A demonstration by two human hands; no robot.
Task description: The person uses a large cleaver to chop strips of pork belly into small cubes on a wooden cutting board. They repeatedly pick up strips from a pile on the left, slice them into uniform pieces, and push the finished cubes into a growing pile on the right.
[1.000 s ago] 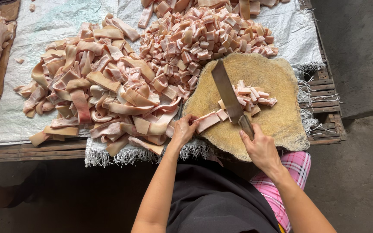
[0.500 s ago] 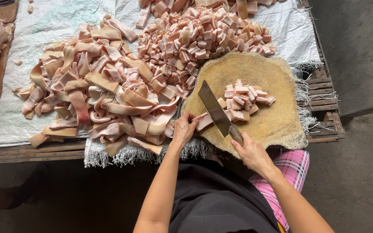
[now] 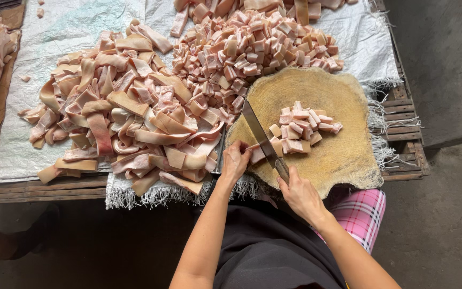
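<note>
Surface: a slatted wooden tabletop draped with a white woven plastic sheet, grey concrete floor to the right.
Board: a round, worn yellow wooden chopping block at the near edge.
Right hand: grip closed round the handle of a broad steel cleaver, blade slanting across the block.
Left hand: fingers pressed down on a pale pink meat strip just beside the blade; how much strip remains under the hand is probably little, but it is hidden.
Done: a small heap of pink cubes on the block, a large mound of cut cubes behind it.
Left: a big pile of uncut long pink strips to the left, so roughly half appears unfinished.
</note>
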